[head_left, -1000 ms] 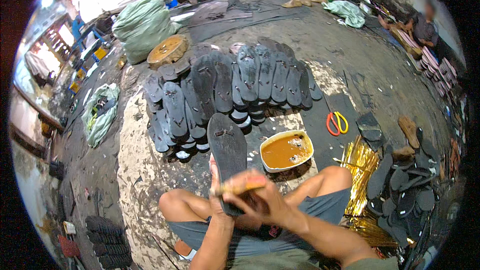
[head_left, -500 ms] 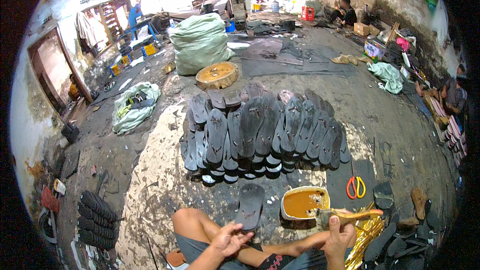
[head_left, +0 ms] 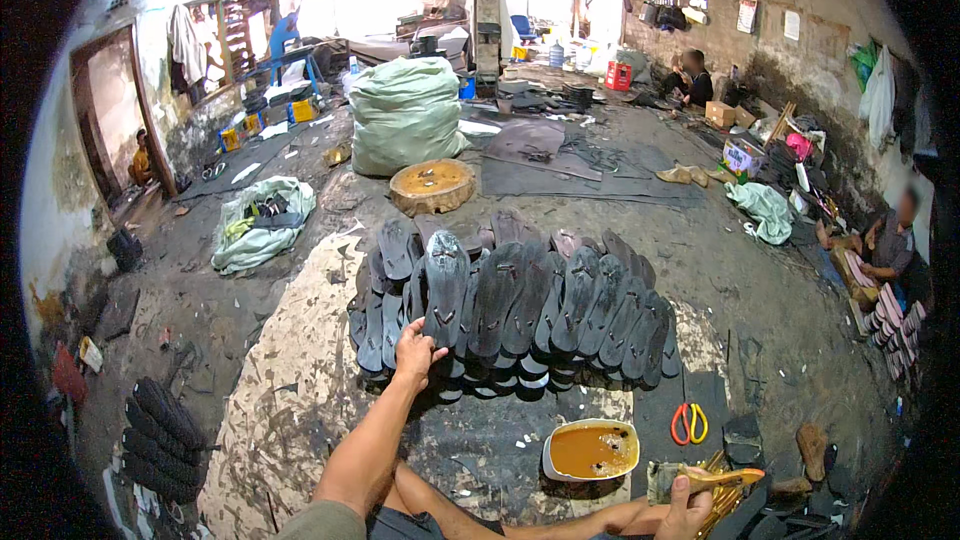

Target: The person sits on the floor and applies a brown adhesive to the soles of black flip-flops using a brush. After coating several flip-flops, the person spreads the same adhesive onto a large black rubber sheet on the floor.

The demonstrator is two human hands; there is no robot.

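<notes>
My left hand (head_left: 420,352) reaches forward, its fingers closed at the heel of a black sandal sole (head_left: 446,285) on the front of the pile. That sole has a shiny, whitish toe end. Many dark sandal soles (head_left: 500,300) overlap around it in rows. At the lower right, my right hand (head_left: 685,512) grips a brush (head_left: 735,478) by its yellowish wooden handle, the bristles pointing left. Close by, left of the brush, stands a white tub (head_left: 546,460) of amber-brown liquid, probably glue.
Scissors (head_left: 689,424) with red and yellow handles lie right of the tub. A wooden block (head_left: 432,187) and a bulging pale green sack (head_left: 410,120) stand beyond the pile. Stacked black soles (head_left: 160,440) lie at left. A person (head_left: 895,240) sits at the far right.
My left hand has moved forward from my lap to the pile. The sole that lay near it is no longer there; one now rests on the pile under my fingers. The view has tilted up.
</notes>
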